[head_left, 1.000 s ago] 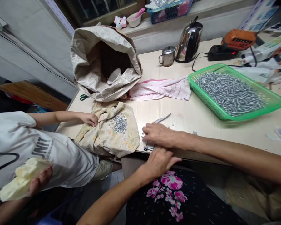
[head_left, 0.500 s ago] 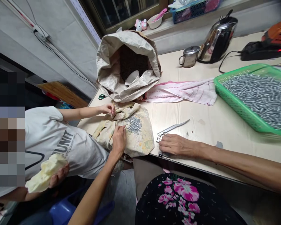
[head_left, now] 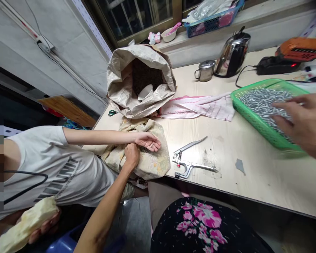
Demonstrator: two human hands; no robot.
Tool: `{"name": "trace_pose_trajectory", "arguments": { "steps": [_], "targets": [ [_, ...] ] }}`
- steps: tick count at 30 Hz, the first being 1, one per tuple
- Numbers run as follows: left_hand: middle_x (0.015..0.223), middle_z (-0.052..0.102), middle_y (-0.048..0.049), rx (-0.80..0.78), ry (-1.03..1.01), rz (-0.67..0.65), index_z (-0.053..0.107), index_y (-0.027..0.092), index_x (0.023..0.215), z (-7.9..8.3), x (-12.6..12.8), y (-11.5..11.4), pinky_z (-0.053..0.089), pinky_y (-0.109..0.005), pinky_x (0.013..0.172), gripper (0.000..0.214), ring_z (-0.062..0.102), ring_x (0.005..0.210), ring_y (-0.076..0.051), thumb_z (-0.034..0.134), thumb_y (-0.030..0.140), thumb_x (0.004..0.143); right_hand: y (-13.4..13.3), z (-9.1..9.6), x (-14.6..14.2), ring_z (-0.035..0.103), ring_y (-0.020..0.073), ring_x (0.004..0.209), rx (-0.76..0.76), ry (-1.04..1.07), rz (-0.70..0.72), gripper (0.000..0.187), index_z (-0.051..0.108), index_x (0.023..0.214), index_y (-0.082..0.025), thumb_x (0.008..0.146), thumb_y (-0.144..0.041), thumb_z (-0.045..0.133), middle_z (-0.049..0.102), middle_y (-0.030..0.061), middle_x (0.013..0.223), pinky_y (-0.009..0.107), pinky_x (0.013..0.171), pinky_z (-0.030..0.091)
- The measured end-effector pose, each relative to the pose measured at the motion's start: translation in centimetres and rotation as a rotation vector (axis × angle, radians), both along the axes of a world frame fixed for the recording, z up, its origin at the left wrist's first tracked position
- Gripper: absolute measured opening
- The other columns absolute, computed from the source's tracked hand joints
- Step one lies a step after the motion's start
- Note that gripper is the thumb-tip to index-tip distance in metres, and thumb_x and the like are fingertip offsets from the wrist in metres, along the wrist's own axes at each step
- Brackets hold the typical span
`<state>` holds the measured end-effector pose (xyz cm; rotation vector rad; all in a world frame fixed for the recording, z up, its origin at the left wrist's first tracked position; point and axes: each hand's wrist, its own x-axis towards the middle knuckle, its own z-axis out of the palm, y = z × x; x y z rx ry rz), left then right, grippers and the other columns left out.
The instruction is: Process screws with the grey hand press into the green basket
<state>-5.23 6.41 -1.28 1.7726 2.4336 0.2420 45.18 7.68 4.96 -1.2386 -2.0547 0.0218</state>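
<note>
Our right hand (head_left: 307, 121): fingers parted over metal pins (head_left: 260, 100); our left hand (head_left: 132, 155): curled over cloth (head_left: 158, 164), grip we can't tell

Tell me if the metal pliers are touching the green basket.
Apart. The head view shows a stretch of tabletop between the metal pliers and the green basket.

There sits the green basket (head_left: 252, 127) on the surface (head_left: 268, 189), loaded with a loose heap of silvery pins (head_left: 262, 100), while the metal pliers (head_left: 187, 168) lie sideways, handles spread, just beside the rumpled floral cloth (head_left: 158, 167) near the edge.
</note>
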Motion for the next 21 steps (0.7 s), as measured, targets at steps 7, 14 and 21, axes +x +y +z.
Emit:
{"name": "trace_pose_trajectory", "arguments": {
  "steps": [7,14,21],
  "targets": [
    [0.091,0.072,-0.0261,-0.001,0.026,0.012,0.071,0.013,0.082,1.0,0.1,-0.9,0.048,-0.045,0.075,0.025,0.069,0.087,-0.039,0.046,0.017,0.083,-3.1,-0.8,-16.9,0.059,0.0211,0.088,0.049,-0.193,0.517,0.03,0.063,0.115,-0.019,0.099,-0.01,0.039,0.064,0.0092,0.1,0.036,0.073,0.051],
    [0.091,0.072,-0.0222,-0.021,0.053,0.003,0.071,0.006,0.088,0.8,0.3,-1.4,0.048,-0.036,0.075,0.027,0.069,0.088,-0.031,0.045,0.014,0.084,0.7,-5.4,-29.7,0.056,0.0218,0.111,0.0,-0.383,0.659,0.029,0.064,0.114,-0.016,0.097,-0.007,0.043,0.065,0.0099,0.107,0.038,0.089,0.048],
    [0.105,0.068,-0.0194,0.083,0.013,-0.039,0.069,0.009,0.102,2.5,2.5,-5.0,0.049,-0.037,0.081,0.029,0.065,0.095,-0.029,0.046,0.024,0.092,0.2,-7.0,-28.9,0.06,0.0206,0.094,-0.246,-0.096,0.644,0.014,0.062,0.098,-0.012,0.095,-0.011,0.048,0.066,0.0113,0.097,0.034,0.085,0.048]
  ]
}}
